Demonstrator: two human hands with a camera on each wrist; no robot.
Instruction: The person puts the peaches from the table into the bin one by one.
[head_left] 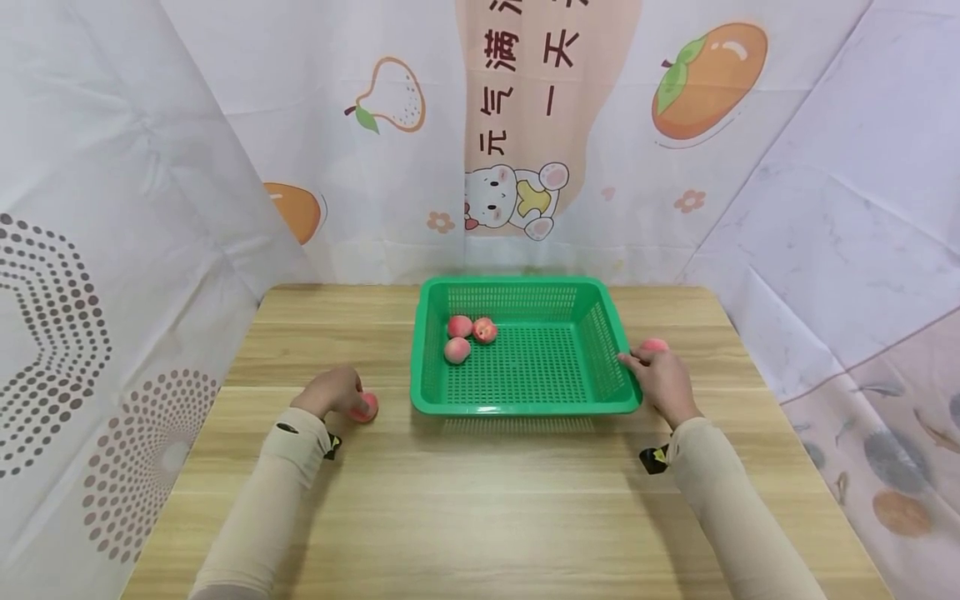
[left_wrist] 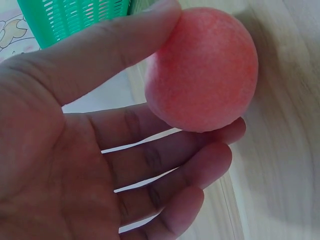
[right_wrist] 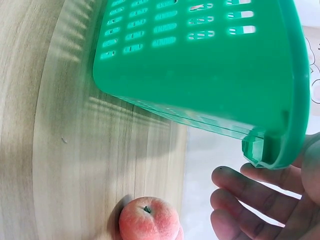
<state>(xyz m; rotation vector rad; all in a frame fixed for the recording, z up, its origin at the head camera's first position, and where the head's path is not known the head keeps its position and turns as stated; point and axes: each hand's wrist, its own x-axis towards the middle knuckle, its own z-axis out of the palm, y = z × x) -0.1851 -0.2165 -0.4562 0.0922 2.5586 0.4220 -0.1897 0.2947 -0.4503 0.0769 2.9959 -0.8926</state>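
In the head view my left hand (head_left: 335, 392) is left of the green plastic basket (head_left: 525, 408). Its thumb and fingers pinch a pink-red peach (left_wrist: 205, 70), low over the wooden table. My right hand (head_left: 665, 383) is at the basket's right rim, the thumb over the edge and the other fingers outside and below it, as the right wrist view shows. Just beyond that hand, outside the basket, another peach (right_wrist: 149, 220) lies on the table. Inside the basket, three peaches (head_left: 457, 350) sit together at the left; one shows a pale, mottled top.
The wooden table (head_left: 480, 517) meets a white printed cloth (head_left: 390, 183) at its back, and similar cloth hangs on both sides. A small black device (head_left: 654, 460) is worn at the right wrist, and another (head_left: 332, 446) at the left.
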